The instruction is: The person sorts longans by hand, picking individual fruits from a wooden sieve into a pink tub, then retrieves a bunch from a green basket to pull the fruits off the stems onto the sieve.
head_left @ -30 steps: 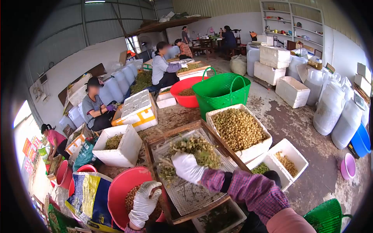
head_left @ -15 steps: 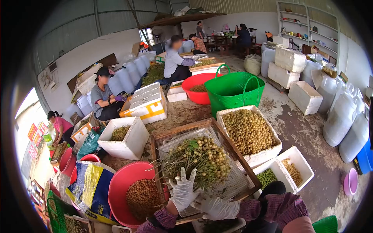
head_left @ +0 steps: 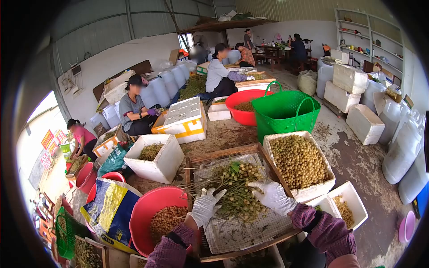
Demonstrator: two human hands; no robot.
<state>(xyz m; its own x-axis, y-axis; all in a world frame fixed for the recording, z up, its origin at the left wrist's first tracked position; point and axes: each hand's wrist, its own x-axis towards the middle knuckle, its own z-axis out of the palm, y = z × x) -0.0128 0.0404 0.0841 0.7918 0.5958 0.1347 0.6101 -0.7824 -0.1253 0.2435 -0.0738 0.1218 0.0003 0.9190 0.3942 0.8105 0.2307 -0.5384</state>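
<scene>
A bundle of twigs with small yellow-green fruit (head_left: 234,187) lies on a wire-mesh tray in a wooden frame (head_left: 232,154). My left hand (head_left: 205,207), in a white glove, rests with spread fingers on the bundle's near left side. My right hand (head_left: 273,195), also gloved, lies flat on the bundle's right side. Neither hand grips anything. A red basin (head_left: 143,213) with picked fruit stands just left of the tray.
A white foam box (head_left: 310,191) full of fruit stands right of the tray, with smaller foam boxes (head_left: 357,210) nearer. A green basket (head_left: 286,114) and another red basin (head_left: 239,117) lie beyond. Several people sit sorting along the left wall. White barrels (head_left: 402,149) line the right.
My right hand dropped a fruit bundle onto the mesh tray; my left hand left the red basin. Both hands now press on the bundle, and the view has shifted left.
</scene>
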